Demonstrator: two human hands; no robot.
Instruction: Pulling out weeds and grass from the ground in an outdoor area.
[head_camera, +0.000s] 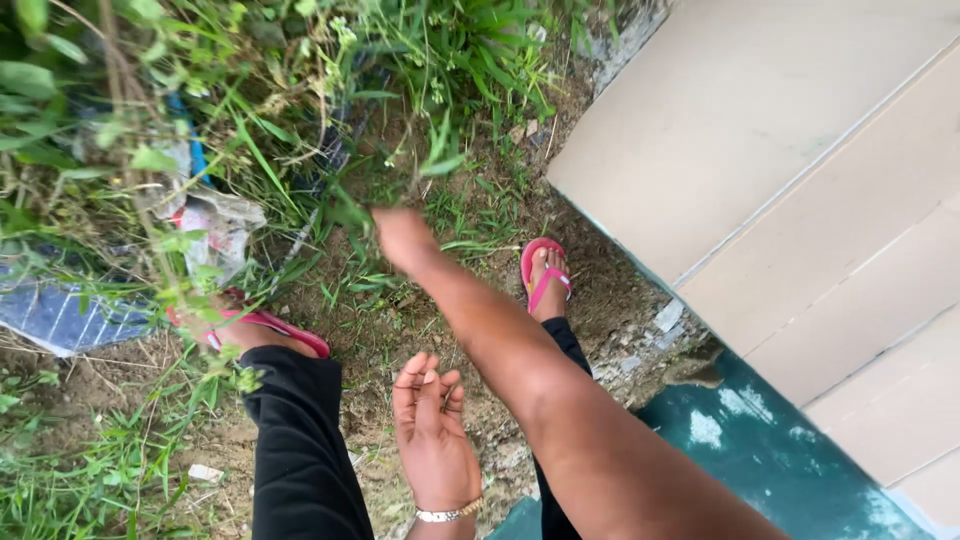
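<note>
My right hand (402, 238) reaches forward and down to the foot of a clump of green weeds (430, 150). It is blurred and looks bunched, and I cannot tell whether it grips a stem. My left hand (430, 425) hangs low between my legs, palm side down. Its fingers are loosely extended and hold nothing, and a metal bracelet (450, 513) is on the wrist. My feet wear pink flip-flops, the left one (275, 328) partly under leaves and the right one (545, 272) on bare soil. Black trousers (300, 440) cover my legs.
Tall grass and weeds fill the top left, with crumpled litter (215, 225) and a blue striped sheet (60, 315) among them. On the right lies a beige tiled slab (780, 170) with a worn green painted edge (760, 440). Small stones lie by the slab.
</note>
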